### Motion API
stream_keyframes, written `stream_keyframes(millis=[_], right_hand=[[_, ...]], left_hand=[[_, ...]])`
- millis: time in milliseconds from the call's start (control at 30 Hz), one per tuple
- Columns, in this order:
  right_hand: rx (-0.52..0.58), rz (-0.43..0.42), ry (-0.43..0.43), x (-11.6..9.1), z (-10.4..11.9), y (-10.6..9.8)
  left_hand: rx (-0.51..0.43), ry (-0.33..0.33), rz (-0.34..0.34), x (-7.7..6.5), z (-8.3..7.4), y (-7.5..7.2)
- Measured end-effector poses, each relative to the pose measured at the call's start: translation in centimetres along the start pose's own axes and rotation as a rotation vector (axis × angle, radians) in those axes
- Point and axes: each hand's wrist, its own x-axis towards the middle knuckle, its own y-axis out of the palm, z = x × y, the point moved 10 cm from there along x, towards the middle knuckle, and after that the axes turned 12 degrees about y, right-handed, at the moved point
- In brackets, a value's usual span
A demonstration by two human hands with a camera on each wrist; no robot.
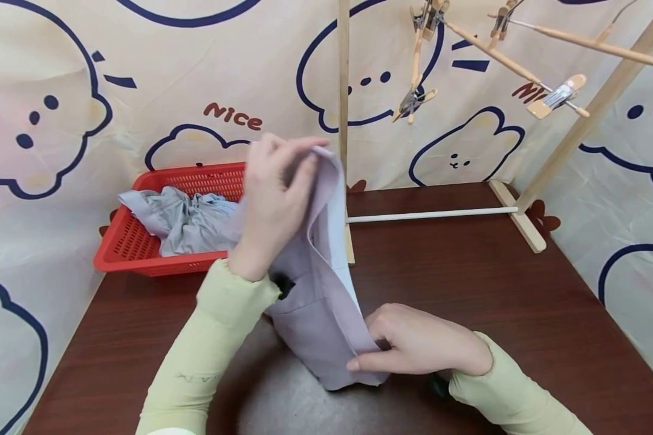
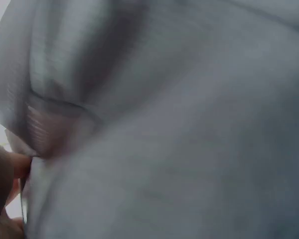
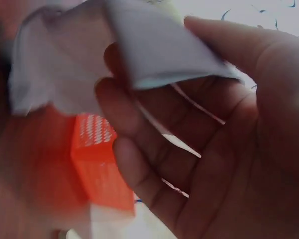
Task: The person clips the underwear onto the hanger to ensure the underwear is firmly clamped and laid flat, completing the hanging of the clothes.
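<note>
A lilac garment (image 1: 305, 314) with a broad waistband-like edge hangs between both hands in the head view. My left hand (image 1: 274, 193) is raised and pinches one end of that edge between thumb and fingers. Lower down at the other end, my right hand (image 1: 413, 341) grips the band. In the right wrist view, the band (image 3: 159, 47) lies between the thumb and the bent fingers of the right hand (image 3: 229, 129). Blurred cloth (image 2: 179, 154) fills most of the left wrist view, with fingertips at its left edge. Folds hide the garment's far side.
A red basket (image 1: 116, 257) with grey and light-blue clothes (image 1: 187, 223) stands behind the left arm. At the back right is a wooden rack (image 1: 344, 90) with a white lower bar (image 1: 435, 215). Clips (image 1: 560, 96) hang above the dark wooden table (image 1: 441, 266); printed cloth surrounds it.
</note>
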Motion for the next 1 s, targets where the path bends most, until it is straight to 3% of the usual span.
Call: stream_keyframes(millis=[67, 200, 300, 400, 600, 667, 833, 900, 1000], right_hand=[[-0.002, -0.010, 0.066, 0.0, -1.2, 0.2], [-0.016, 0.009, 0.185, -0.3, -3.7, 0.9], [-0.025, 0.035, 0.249, -0.5, -5.2, 1.3], [-0.053, 0.048, 0.318, -1.0, -6.7, 1.5], [-0.095, 0.070, 0.394, -1.8, -8.4, 1.7], [-0.089, 0.080, 0.396, -1.9, -8.6, 1.8], [-0.013, 0.133, 0.434, -2.2, -9.3, 2.2], [-0.022, 0.128, 0.452, -2.3, -9.7, 2.1], [-0.077, 0.076, 0.449, -2.4, -10.0, 1.5]], left_hand=[[0.007, -0.022, 0.128, -0.8, 1.1, 3.1], [0.033, -0.084, 0.351, -3.8, 3.1, 8.8], [0.043, -0.121, 0.455, -6.0, 4.0, 12.0], [0.043, -0.132, 0.510, -7.3, 4.3, 14.2], [0.062, -0.101, 0.556, -8.0, 4.2, 17.1], [0.075, -0.113, 0.646, -8.7, 4.4, 18.2], [0.105, -0.162, 0.963, -12.1, 4.8, 19.9], [0.105, -0.156, 1.035, -13.0, 4.6, 19.7], [0.109, -0.099, 1.080, -13.6, 3.9, 18.8]])
